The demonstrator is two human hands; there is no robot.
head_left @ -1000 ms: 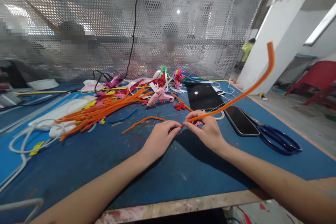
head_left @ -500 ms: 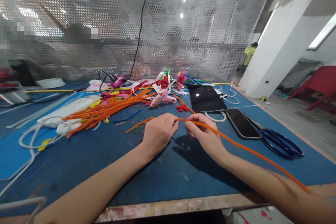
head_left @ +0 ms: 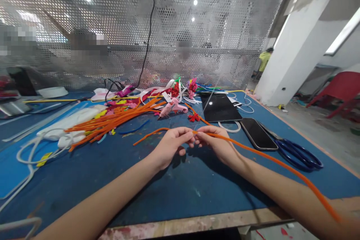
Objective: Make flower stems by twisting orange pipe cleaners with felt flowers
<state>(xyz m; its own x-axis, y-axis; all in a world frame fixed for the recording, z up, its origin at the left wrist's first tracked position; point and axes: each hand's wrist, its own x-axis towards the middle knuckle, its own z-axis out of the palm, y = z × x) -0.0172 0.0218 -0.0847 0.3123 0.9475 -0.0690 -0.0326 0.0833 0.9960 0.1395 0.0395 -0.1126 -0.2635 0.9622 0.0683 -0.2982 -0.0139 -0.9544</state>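
Note:
Both hands pinch one long orange pipe cleaner (head_left: 270, 158) above the middle of the blue table. My left hand (head_left: 174, 144) grips it between thumb and fingers, and a short bent end sticks out to the left. Almost touching it, my right hand (head_left: 215, 143) pinches the same stem, whose long part runs over my right forearm toward the lower right. The bit between the fingertips is mostly hidden. Just beyond my hands lie a small red pipe-cleaner flower (head_left: 194, 117) and a pink glue gun (head_left: 172, 108).
A bundle of orange pipe cleaners (head_left: 112, 122) lies at the left near a white power strip (head_left: 67, 122) and cables. On the right are a black tablet (head_left: 221, 107), a phone (head_left: 258, 134) and blue-handled scissors (head_left: 299, 153). A perforated metal screen (head_left: 118, 37) stands behind.
My hands have drawn together, so their fingertips nearly meet on the pipe cleaner. The left hand has turned, with its thumb and curled fingers now showing. The view has shifted slightly.

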